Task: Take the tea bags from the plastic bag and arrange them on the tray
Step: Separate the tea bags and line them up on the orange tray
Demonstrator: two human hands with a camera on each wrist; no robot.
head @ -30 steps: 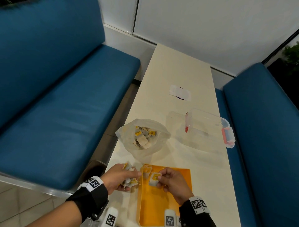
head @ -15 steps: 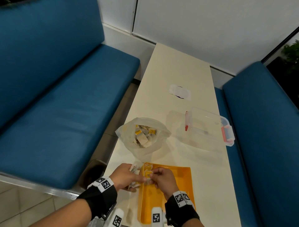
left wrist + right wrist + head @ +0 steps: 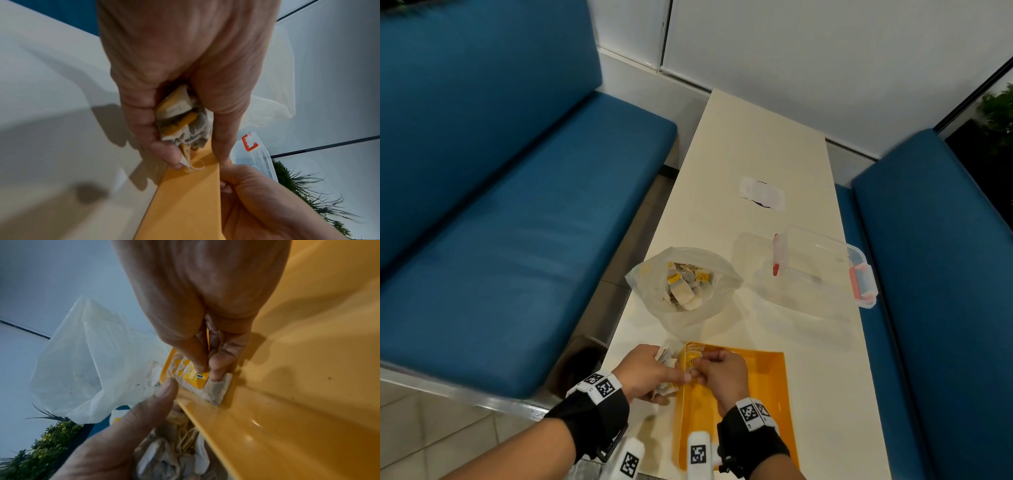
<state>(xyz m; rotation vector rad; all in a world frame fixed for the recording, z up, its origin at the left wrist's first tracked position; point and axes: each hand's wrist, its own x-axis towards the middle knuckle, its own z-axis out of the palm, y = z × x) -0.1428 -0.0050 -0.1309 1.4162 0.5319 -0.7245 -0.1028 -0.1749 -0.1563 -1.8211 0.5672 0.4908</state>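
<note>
Near the bottom centre of the head view, both hands meet over the top left corner of the orange tray [image 3: 767, 387], which lies on the cream table [image 3: 750, 144]. The left hand [image 3: 645, 371] is curled round a bunch of tea bags [image 3: 180, 116], white paper with yellow tags and loose strings hanging from its fingertips; it sits just outside the tray's left rim, its thumb reaching across to the rim. The right hand [image 3: 726, 375] is inside the tray, its thumb and forefinger pinching the yellow tag of a single tea bag [image 3: 202, 384] that lies flat in the tray's corner, against the rim. In the right wrist view another bag shows just beyond that one in the same corner, partly hidden by the fingers. Above the hands, in the middle of the head view, the plastic bag [image 3: 654, 291] stands open on the table, touching or nearly touching the tray's far edge, with more tea bags heaped inside. To its right, toward the table's right edge, is a clear box [image 3: 822, 270] with red clasps. Higher up the table lies a white slip of paper [image 3: 762, 193] with a dark mark. Blue benches [image 3: 500, 205] fill the left and right sides of the frame, and a green plant [image 3: 1000, 109] shows at the upper right edge.
</note>
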